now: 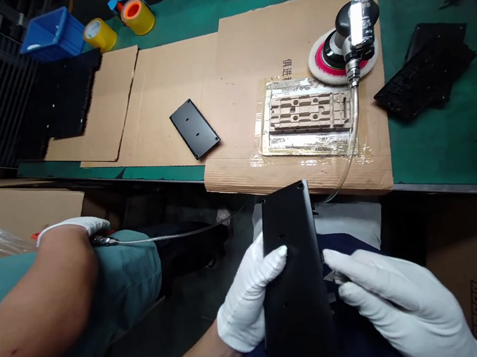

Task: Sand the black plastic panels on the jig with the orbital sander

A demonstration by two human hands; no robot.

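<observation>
My left hand [251, 297], in a white glove, is closed around a black rectangular panel [293, 254], its thumb lying across the flat face. The panel stands tilted over my lap, with small holes in its face and corners. At the panel's right edge is my gloved right hand [396, 292], fingers pinched on a small blade [332, 277]. Only the blade's metal tip shows; the rest is hidden by the fingers. On the cardboard lies a similar black panel [194, 129], flat. A grooved tan fixture [307, 113] is taped down beside it.
A round-pad air sander [341, 44] rests at the fixture's far right, its hose [353, 145] running over the table edge. Black parts [427, 70] lie right. Tape rolls [100, 35] and a blue bin [52, 34] stand far left. A co-worker's arm [44, 299] is close at left.
</observation>
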